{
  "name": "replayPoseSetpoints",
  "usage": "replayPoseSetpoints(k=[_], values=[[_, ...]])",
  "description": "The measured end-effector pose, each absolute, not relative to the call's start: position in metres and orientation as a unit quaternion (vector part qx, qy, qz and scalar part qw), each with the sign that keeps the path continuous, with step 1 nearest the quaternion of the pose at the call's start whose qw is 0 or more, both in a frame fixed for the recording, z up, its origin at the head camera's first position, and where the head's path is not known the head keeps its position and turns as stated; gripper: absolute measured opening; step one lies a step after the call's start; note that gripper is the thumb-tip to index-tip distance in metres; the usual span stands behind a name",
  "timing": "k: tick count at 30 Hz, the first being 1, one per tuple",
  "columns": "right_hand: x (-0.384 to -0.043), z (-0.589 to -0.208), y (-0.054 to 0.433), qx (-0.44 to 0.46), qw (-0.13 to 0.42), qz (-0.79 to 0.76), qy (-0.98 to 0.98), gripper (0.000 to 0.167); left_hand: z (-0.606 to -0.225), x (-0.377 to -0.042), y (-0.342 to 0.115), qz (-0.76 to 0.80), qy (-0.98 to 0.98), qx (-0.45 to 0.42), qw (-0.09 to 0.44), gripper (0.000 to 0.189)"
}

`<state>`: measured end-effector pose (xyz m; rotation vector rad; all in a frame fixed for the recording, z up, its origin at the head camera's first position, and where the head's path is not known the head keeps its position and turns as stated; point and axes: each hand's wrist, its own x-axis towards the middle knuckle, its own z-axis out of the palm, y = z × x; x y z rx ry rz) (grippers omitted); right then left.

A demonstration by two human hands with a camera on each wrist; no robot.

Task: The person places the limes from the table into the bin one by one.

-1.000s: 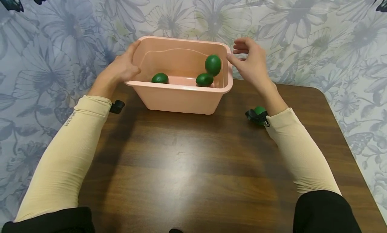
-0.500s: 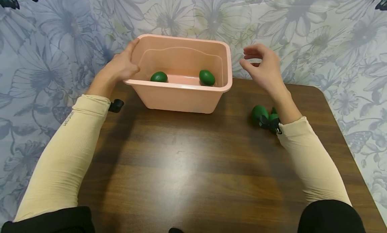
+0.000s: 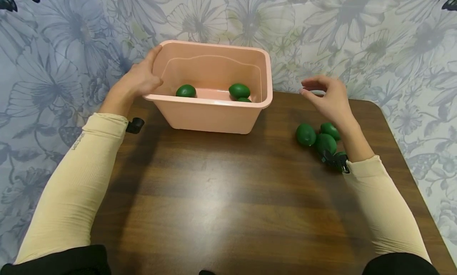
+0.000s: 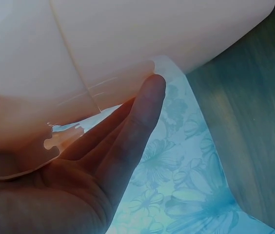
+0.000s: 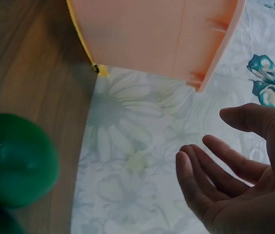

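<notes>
A peach-pink plastic tub (image 3: 210,118) stands at the back of the table. Its left end is held by my left hand (image 3: 137,82), thumb over the rim and fingers along the outside. In the left wrist view those fingers (image 4: 142,112) lie nearly straight beside the tub wall. Three smooth, dark green, oval fruit-like objects sit in the tub, one at the left (image 3: 186,91) and two at the right (image 3: 239,91). My right hand (image 3: 332,100), holding nothing, hovers right of the tub, fingers loosely bent. Below it, several similar green objects (image 3: 306,134) cluster on the table.
The brown wooden table (image 3: 214,195) spreads in front of the tub, with a rounded far right corner. Flower-patterned wall covering (image 3: 342,37) lies behind it. A black wrist device (image 3: 335,160) partly hides the green cluster.
My right hand has moved away from the tub, to the right and nearer. A green object dropped into the tub's right side and settled. More of the table cluster shows. The left hand stays put.
</notes>
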<state>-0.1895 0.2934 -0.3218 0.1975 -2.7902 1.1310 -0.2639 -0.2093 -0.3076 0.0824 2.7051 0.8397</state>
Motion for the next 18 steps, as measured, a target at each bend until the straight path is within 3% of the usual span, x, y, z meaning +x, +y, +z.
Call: replayPoseSetpoints(k=[6, 18], values=[[-0.176, -0.334, 0.313, 0.057, 0.032, 0.363, -0.929, 0.041, -0.309, -0.264, -0.209, 0.288, 0.944, 0.025, 0.159, 0.099], [-0.166, -0.356, 0.329, 0.098, -0.159, 0.279, -0.942, 0.056, -0.31, -0.264, -0.209, 0.289, 0.944, 0.027, 0.158, 0.101]])
